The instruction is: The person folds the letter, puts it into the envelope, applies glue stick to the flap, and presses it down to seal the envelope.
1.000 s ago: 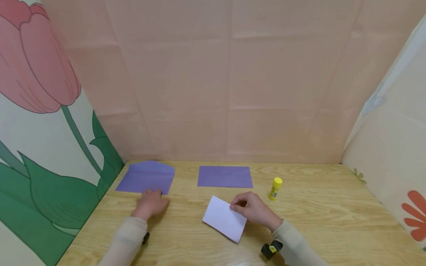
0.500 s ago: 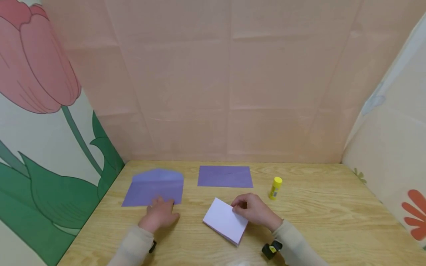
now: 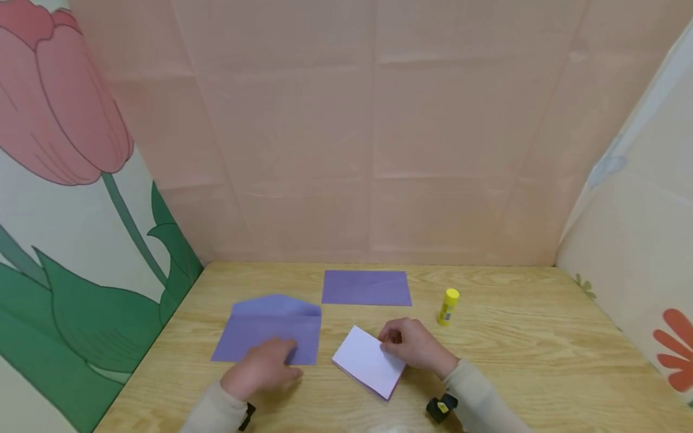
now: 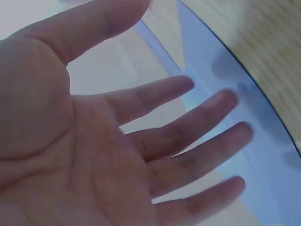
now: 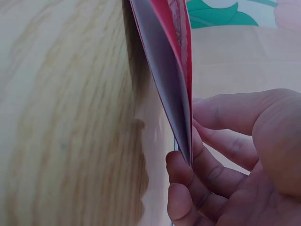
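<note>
From the head view, a person in pale sleeves works with both hands at a wood-grain table (image 3: 541, 349). The left hand (image 3: 262, 368) reaches over the near edge of a purple envelope (image 3: 251, 338) at left, its paler flap (image 3: 276, 305) raised open toward the far side. To the right of the envelope and apart from it, the right hand (image 3: 415, 344) pinches a folded card (image 3: 368, 364), white face up, by its far right edge. A purple paper rectangle (image 3: 367, 287) lies flat beyond the card, and a yellow glue stick (image 3: 448, 307) stands upright at far right. In the left wrist view, the left hand's fingers are extended and spread, thumb held apart, gripping nothing; whether the fingertips touch the envelope cannot be told. In the right wrist view, thumb and fingers are clamped on the card, its layers parted around a pale inside, with red on one face.
</note>
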A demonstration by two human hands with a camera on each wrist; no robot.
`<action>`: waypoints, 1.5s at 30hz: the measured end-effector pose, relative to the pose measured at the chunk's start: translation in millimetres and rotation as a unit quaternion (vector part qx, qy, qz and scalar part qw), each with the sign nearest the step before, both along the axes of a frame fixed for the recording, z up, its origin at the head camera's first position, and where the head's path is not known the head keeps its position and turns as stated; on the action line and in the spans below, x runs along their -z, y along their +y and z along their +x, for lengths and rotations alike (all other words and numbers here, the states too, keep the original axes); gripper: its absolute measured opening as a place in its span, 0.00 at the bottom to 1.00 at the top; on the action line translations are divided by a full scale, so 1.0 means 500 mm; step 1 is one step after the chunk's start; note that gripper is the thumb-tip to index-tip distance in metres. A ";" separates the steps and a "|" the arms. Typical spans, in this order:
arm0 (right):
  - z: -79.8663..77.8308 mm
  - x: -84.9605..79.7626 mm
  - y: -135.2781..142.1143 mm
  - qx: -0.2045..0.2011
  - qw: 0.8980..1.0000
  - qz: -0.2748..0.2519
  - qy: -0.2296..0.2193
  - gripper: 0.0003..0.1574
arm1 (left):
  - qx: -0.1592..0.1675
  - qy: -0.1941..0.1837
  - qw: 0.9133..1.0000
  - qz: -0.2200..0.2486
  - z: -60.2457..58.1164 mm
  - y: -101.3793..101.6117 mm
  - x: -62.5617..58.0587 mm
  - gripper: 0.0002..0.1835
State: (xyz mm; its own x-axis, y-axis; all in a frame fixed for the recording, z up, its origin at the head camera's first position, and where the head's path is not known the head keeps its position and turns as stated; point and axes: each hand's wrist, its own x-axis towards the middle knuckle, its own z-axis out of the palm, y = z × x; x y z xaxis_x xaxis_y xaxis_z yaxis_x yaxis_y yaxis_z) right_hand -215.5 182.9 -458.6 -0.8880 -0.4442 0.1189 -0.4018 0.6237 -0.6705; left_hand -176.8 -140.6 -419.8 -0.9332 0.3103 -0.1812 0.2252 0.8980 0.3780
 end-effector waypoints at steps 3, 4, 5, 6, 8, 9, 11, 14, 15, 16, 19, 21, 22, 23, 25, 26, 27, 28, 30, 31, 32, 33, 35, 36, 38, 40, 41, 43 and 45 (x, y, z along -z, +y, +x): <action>0.000 0.000 -0.001 0.006 1.000 0.005 -0.003 0.03 | -0.018 0.010 1.000 0.013 -0.019 -0.030 -0.004 0.33; 0.000 0.000 -0.001 0.007 1.000 0.007 -0.004 0.03 | -0.025 0.021 0.999 0.012 -0.027 -0.043 -0.005 0.36; -0.001 0.000 -0.001 0.009 1.000 0.007 -0.004 0.03 | -0.033 0.030 0.999 0.008 -0.035 -0.057 -0.005 0.40; -0.001 0.001 -0.001 0.009 1.000 0.008 -0.005 0.03 | -0.038 0.039 0.998 0.005 -0.042 -0.072 -0.005 0.43; -0.001 0.002 0.000 0.009 1.000 0.009 -0.006 0.03 | -0.043 0.056 0.997 -0.007 -0.054 -0.100 0.001 0.47; -0.001 0.003 0.001 0.009 1.000 0.011 -0.006 0.02 | -0.045 0.057 0.997 -0.008 -0.059 -0.113 0.005 0.49; -0.001 0.006 0.003 0.009 1.000 0.013 -0.007 0.02 | -0.045 0.048 0.998 0.000 -0.068 -0.132 0.013 0.51; 0.000 0.010 0.007 0.011 1.000 0.021 -0.010 0.02 | -0.042 0.031 0.998 0.020 -0.078 -0.149 0.023 0.52; 0.000 0.011 0.008 0.012 1.000 0.023 -0.011 0.02 | -0.042 0.026 0.998 0.025 -0.080 -0.152 0.024 0.53; 0.000 0.012 0.009 0.012 1.000 0.024 -0.012 0.02 | -0.041 0.024 0.998 0.027 -0.083 -0.154 0.026 0.53; 0.001 0.012 0.012 0.009 1.000 0.025 -0.012 0.03 | -0.040 0.025 0.999 0.020 -0.090 -0.157 0.030 0.52; 0.002 0.010 0.013 0.009 1.000 0.022 -0.012 0.03 | -0.037 0.030 0.999 0.011 -0.094 -0.158 0.032 0.51; 0.002 0.009 0.013 0.009 1.000 0.021 -0.013 0.03 | -0.034 0.035 0.999 0.007 -0.097 -0.159 0.033 0.51; 0.002 0.008 0.014 0.009 1.000 0.021 -0.012 0.03 | -0.032 0.037 0.999 0.005 -0.098 -0.159 0.033 0.51; 0.002 0.007 0.015 0.010 1.000 0.022 -0.011 0.03 | -0.029 0.042 0.999 0.006 -0.101 -0.159 0.034 0.51; 0.001 0.008 0.015 0.011 1.000 0.023 -0.012 0.03 | -0.026 0.044 0.999 0.005 -0.102 -0.159 0.035 0.51; 0.001 0.008 0.016 0.011 1.000 0.023 -0.012 0.03 | -0.026 0.046 0.999 0.005 -0.103 -0.158 0.036 0.51; 0.001 0.009 0.017 0.010 1.000 0.024 -0.011 0.03 | -0.026 0.047 0.999 0.005 -0.103 -0.156 0.037 0.51; -0.001 0.011 0.018 0.011 1.000 0.023 -0.010 0.03 | -0.025 0.049 0.999 0.002 -0.104 -0.151 0.039 0.51; -0.001 0.012 0.018 0.011 1.000 0.021 -0.011 0.02 | -0.026 0.049 0.998 0.000 -0.104 -0.148 0.039 0.51; -0.001 0.012 0.018 0.013 1.000 0.020 -0.011 0.02 | -0.028 0.049 0.998 -0.002 -0.103 -0.145 0.039 0.51; -0.002 0.012 0.017 0.015 1.000 0.018 -0.012 0.02 | -0.028 0.049 0.998 -0.005 -0.103 -0.141 0.040 0.51; -0.003 0.012 0.017 0.021 1.000 0.012 -0.018 0.03 | -0.027 0.048 0.998 -0.009 -0.101 -0.132 0.041 0.51; -0.003 0.010 0.017 0.024 0.999 0.007 -0.022 0.04 | -0.025 0.049 0.998 -0.010 -0.100 -0.128 0.041 0.50; -0.004 0.007 0.018 0.033 0.999 -0.001 -0.032 0.06 | -0.017 0.055 0.998 -0.014 -0.096 -0.118 0.040 0.50; -0.005 0.002 0.020 0.042 0.998 -0.007 -0.041 0.05 | -0.007 0.062 0.998 -0.015 -0.090 -0.106 0.038 0.50; -0.006 -0.002 0.021 0.047 0.998 -0.011 -0.044 0.05 | 0.000 0.067 0.998 -0.016 -0.087 -0.100 0.038 0.50; -0.007 -0.008 0.024 0.058 0.997 -0.012 -0.044 0.05 | 0.010 0.075 0.997 -0.016 -0.081 -0.087 0.037 0.51; -0.008 -0.015 0.027 0.065 0.997 -0.017 -0.035 0.05 | 0.018 0.083 0.996 -0.016 -0.075 -0.076 0.038 0.53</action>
